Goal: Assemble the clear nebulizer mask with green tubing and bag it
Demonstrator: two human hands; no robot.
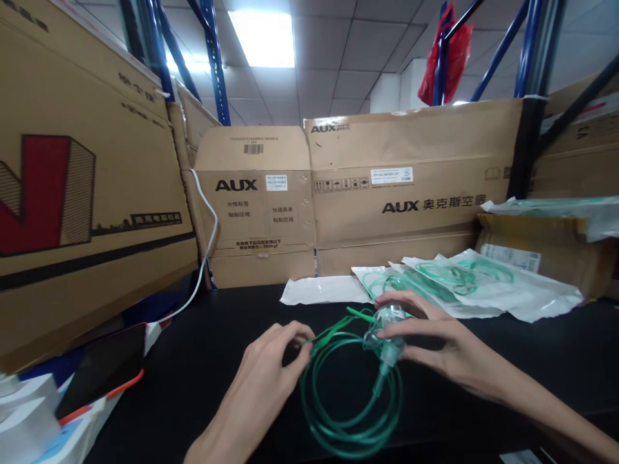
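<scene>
A clear, green-tinted oxygen mask (389, 316) is held above the black tabletop between the thumb and fingers of my right hand (435, 332). From its connector, green tubing (316, 422) hangs down and lies in several round loops on the table. My left hand (280, 354) is closed in a pinch at the left side of the coil, on a thin green strap (333, 330) that runs toward the mask. My fingers partly hide the mask's shape and the strap's end.
White sealed packets (464, 283) with green tubing lie behind my right hand, beside a flat white wrapper (324, 290). Cardboard boxes (261, 225) wall off the back. At left are a phone (106, 367) on a white cable (213, 225) and white plugs (29, 412).
</scene>
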